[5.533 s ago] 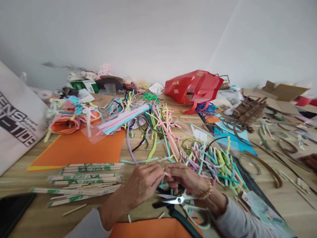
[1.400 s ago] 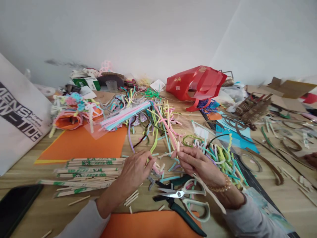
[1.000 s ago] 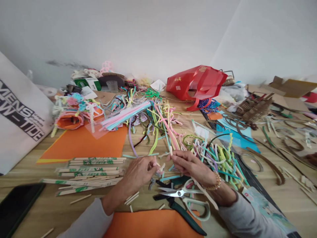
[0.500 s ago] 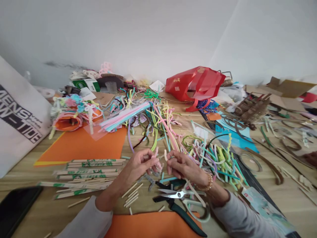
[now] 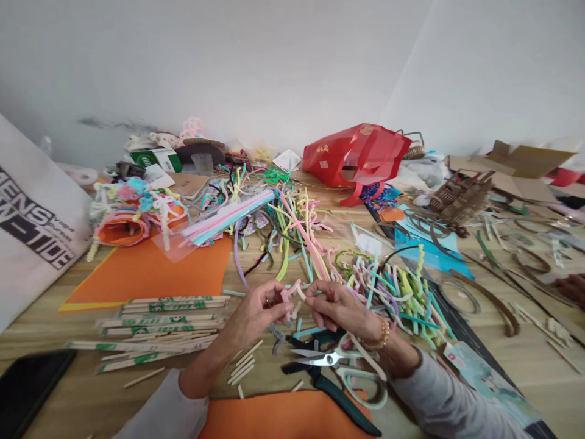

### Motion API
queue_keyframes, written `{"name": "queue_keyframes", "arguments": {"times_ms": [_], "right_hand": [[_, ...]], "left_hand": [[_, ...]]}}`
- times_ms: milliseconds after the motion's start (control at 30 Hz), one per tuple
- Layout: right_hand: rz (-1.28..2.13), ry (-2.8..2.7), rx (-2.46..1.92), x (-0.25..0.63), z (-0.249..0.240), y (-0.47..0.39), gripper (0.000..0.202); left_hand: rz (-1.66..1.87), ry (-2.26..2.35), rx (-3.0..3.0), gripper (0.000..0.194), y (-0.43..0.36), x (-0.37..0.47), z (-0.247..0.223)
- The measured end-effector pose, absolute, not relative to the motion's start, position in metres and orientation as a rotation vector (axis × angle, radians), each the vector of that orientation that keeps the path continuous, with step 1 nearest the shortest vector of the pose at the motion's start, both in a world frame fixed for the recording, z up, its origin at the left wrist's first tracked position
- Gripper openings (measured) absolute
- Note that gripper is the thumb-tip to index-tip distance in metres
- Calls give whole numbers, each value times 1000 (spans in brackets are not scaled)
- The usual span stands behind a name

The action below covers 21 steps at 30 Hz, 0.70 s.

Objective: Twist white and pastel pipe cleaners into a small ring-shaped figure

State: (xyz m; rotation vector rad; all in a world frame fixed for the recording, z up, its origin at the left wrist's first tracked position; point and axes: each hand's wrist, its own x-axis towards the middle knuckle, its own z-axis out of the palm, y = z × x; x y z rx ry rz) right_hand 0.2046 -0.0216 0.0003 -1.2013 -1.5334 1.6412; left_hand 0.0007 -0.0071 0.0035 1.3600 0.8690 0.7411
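Note:
Between the fingertips of my left hand (image 5: 265, 305) is a bent pink pipe cleaner (image 5: 291, 291). My right hand (image 5: 336, 308), with a beaded bracelet at its wrist, pinches a pale cream pipe cleaner (image 5: 300, 293), whose tip meets the pink one. Whether the two are joined I cannot tell. Just below my hands lie white-handled scissors (image 5: 329, 360) with parted blades, resting over dark-handled pliers or cutters (image 5: 340, 402). A grey twisted pipe cleaner (image 5: 276, 339) and short wooden stick pieces (image 5: 242, 366) lie under my left hand.
Loose coloured pipe cleaners (image 5: 402, 292) are heaped to the right and behind. Wrapped chopsticks (image 5: 169, 317), orange sheets (image 5: 155, 274) and a black phone (image 5: 34, 390) lie left. A red bag (image 5: 356, 152) stands at the back. Another person's hand (image 5: 571, 286) shows at the right edge.
My hands have come slightly closer together. The pink pipe cleaner has tilted right, and its end now meets the cream one, where a gap stood before.

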Motion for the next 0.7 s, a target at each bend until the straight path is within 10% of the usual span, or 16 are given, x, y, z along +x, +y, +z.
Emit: {"name": "queue_keyframes", "arguments": {"times_ms": [400, 700], "right_hand": [[1503, -1369, -1198, 222, 29, -18, 32], [1767, -1319, -1049, 186, 9, -36, 38]], "left_hand": [[451, 1429, 2031, 16, -8, -4, 12], [638, 869, 1351, 26, -17, 8, 16]]}}
